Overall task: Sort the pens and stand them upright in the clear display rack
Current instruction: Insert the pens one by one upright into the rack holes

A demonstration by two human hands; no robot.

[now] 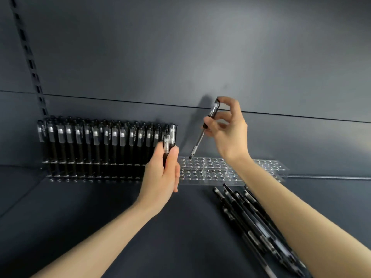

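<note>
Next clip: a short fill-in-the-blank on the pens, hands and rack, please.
The right hand pinches one pen, tip down at an ____ hole of the clear rack.
The standing pens fill the rack's ____ side.
The left hand grips pens held ____.
The loose pens lie on the shelf beneath the ____ forearm.
Missing: empty; left; upright; right.
</note>
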